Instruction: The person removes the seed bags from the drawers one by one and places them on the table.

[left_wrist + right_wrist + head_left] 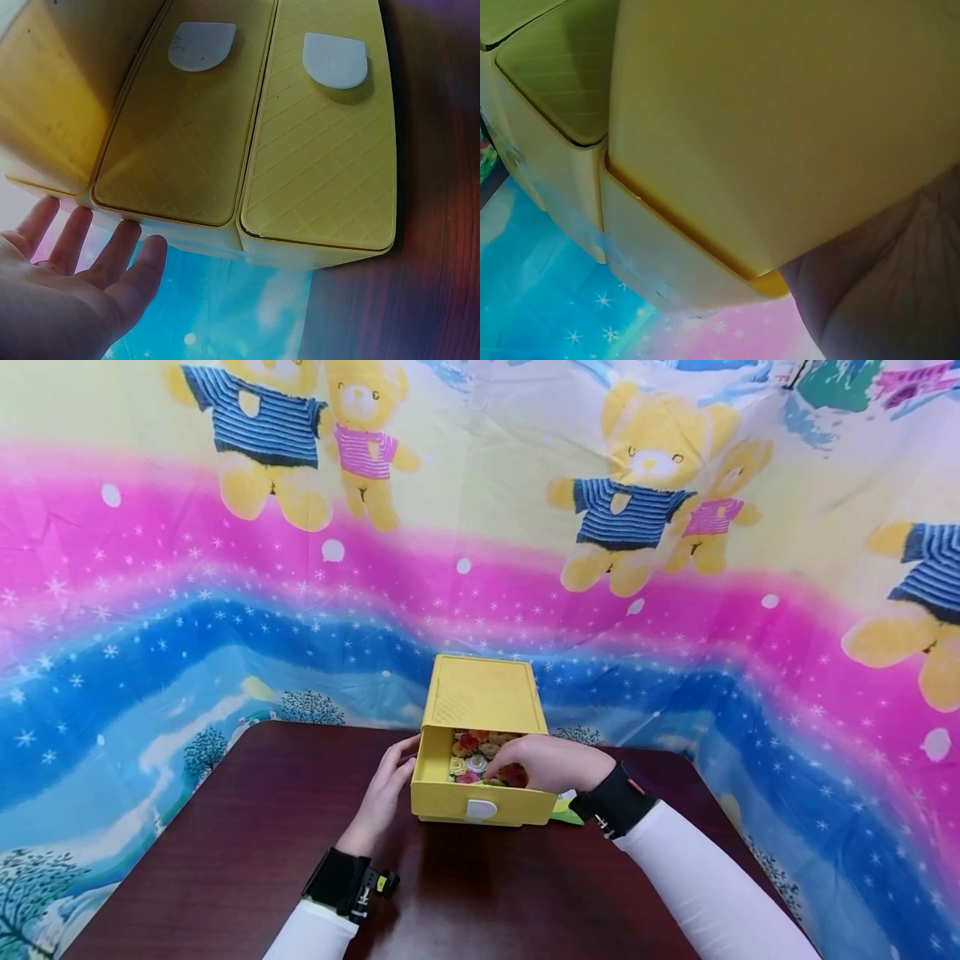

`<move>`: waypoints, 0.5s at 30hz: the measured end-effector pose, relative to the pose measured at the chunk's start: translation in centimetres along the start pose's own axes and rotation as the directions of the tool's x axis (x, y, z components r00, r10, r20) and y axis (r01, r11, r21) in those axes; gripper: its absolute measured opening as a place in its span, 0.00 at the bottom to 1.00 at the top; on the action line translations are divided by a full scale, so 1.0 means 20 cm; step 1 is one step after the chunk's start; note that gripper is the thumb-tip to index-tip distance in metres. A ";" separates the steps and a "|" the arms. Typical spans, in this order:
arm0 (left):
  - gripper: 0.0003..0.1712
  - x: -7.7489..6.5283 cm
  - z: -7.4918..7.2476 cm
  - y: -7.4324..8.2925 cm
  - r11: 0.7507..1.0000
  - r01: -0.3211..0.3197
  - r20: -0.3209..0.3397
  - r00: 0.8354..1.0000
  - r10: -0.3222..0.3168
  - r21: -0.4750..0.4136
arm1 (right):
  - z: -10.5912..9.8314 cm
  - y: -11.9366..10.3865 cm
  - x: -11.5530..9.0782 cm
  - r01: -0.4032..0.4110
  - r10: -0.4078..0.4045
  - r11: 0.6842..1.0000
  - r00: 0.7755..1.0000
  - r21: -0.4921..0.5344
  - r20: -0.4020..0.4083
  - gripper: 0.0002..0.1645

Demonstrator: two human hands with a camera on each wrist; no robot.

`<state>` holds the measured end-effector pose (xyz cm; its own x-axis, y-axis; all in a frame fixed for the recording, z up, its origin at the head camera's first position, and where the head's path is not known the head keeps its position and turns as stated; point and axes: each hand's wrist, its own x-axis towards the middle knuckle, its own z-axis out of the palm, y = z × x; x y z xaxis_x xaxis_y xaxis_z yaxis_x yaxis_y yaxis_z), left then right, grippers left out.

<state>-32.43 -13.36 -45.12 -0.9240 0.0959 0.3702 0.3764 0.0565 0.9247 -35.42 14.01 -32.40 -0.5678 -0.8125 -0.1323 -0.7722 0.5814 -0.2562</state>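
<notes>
A yellow drawer unit (487, 689) stands at the back of the table with its top drawer (442, 803) pulled out. Inside lie several artificial flowers (474, 745) in red, yellow, white and pink. My right hand (553, 762) reaches over the drawer's right wall into the flowers; its fingertips are partly hidden, so any grip is unclear. In the right wrist view, the palm (892, 292) is beside the drawer's wall. My left hand (82, 300) has its fingers extended along the unit's left side, fingertips at its edge.
Two lower drawers with white handles (335, 61) are closed. A green and white item (567, 810) lies at the unit's right side. The dark wooden table (480, 910) ends at a printed cloth backdrop (465, 610) with teddy bears.
</notes>
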 end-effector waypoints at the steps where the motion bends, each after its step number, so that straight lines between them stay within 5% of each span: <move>1: 0.27 0.00 0.00 0.00 1.000 -0.002 0.001 1.000 0.002 -0.001 | 0.00 0.00 0.00 0.000 0.000 1.000 1.000 -0.006 0.004 0.25; 15: 0.28 0.00 0.00 0.00 1.000 -0.002 -0.004 1.000 0.002 0.005 | 0.02 0.00 0.04 -0.015 0.015 0.993 1.000 -0.119 0.000 0.26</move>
<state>-32.51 -13.34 -45.15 -0.9234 0.0922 0.3725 0.3787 0.0610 0.9235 -35.76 13.28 -32.79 -0.5794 -0.8036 -0.1363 -0.7920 0.5945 -0.1389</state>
